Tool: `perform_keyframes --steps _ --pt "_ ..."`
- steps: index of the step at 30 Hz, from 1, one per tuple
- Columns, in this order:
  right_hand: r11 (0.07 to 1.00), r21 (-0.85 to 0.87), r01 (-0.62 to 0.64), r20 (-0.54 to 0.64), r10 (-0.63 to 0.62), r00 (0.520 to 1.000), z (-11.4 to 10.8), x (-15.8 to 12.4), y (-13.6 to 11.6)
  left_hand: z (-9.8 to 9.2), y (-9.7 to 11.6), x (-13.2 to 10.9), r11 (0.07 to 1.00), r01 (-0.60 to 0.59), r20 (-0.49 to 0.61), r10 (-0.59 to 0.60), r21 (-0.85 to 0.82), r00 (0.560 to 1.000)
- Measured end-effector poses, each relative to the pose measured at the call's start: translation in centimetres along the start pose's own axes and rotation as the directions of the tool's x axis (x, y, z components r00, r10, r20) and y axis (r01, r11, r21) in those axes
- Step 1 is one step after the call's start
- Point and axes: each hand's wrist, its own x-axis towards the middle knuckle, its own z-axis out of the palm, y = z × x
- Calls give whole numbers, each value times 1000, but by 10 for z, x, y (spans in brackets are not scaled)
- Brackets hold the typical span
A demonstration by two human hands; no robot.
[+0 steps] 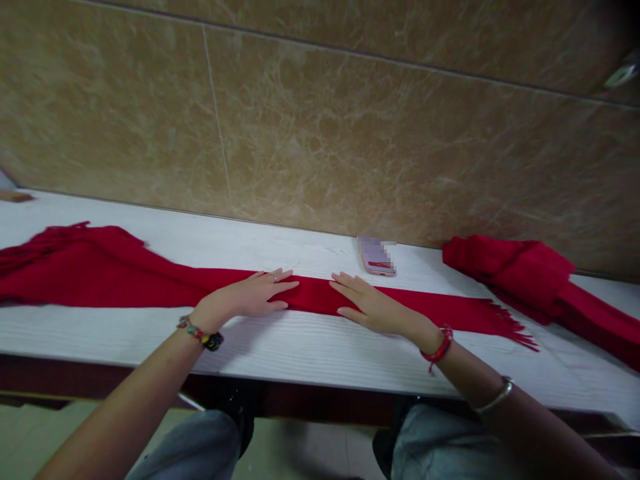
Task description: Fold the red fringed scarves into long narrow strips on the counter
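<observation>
A long red scarf (315, 295) lies lengthwise along the white tabletop, narrow and flat in its middle part. My left hand (255, 294) rests palm down on it, fingers stretched out and pointing right. Facing it from the other side, my right hand (373, 303) also lies flat on the cloth with its fingers spread. A strip of bare scarf shows between the two hands. The scarf's fringe fans out on the table past my right wrist, while its left part widens and bunches loosely toward the left edge of the view.
Behind the scarf, near the wall, lies a phone (377, 257). At the right is another bundle of red cloth (515, 273), partly folded. A brown object (15, 196) sits at the far left. The marbled tile wall (320, 133) borders the white table (310, 350) at the back.
</observation>
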Motion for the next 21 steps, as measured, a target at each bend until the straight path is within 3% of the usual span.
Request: perform_keyframes --steps 6,11,16,21 --pt "983 -74 170 34 -168 985 14 23 -23 9 -2 -3 986 -125 -90 135 107 987" --pt "963 -153 221 -7 -225 974 27 21 -14 14 1 -9 981 -79 -105 99 177 990" --pt "963 -141 228 -74 -240 968 22 18 -8 10 1 -11 983 -31 -174 63 181 983" --pt "967 -43 249 -23 -250 968 21 17 -6 17 -5 -13 991 -14 -67 23 135 997"
